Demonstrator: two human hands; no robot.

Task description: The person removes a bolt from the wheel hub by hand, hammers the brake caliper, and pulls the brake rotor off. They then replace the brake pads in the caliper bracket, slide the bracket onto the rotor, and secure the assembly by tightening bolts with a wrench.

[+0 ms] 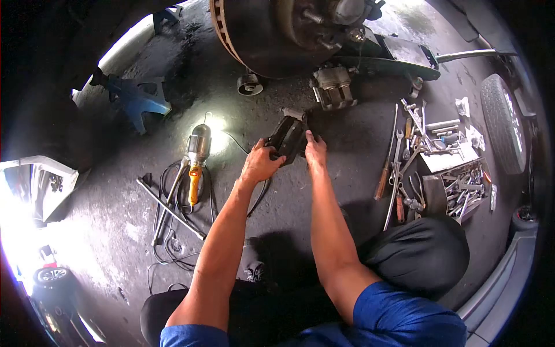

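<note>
A dark brake caliper bracket (293, 114), with what look like brake pads (287, 139) in it, is held up in front of me between both hands. My left hand (263, 162) grips its left side, thumb stretched across the near face. On the right side, the fingers of my right hand (315, 151) are closed around the edge, partly hidden behind the part. Just beyond, a grey brake caliper (335, 87) rests below the large brake disc (266, 40) and wheel hub (350, 8).
On the left are a lit work lamp (195, 173) with its coiled cable, a lug wrench (170, 208) and a blue jack stand (139, 98). Wrenches fill an open toolbox (462, 191) to the right, near a tyre (502, 124). A floor jack (399, 61) stands behind.
</note>
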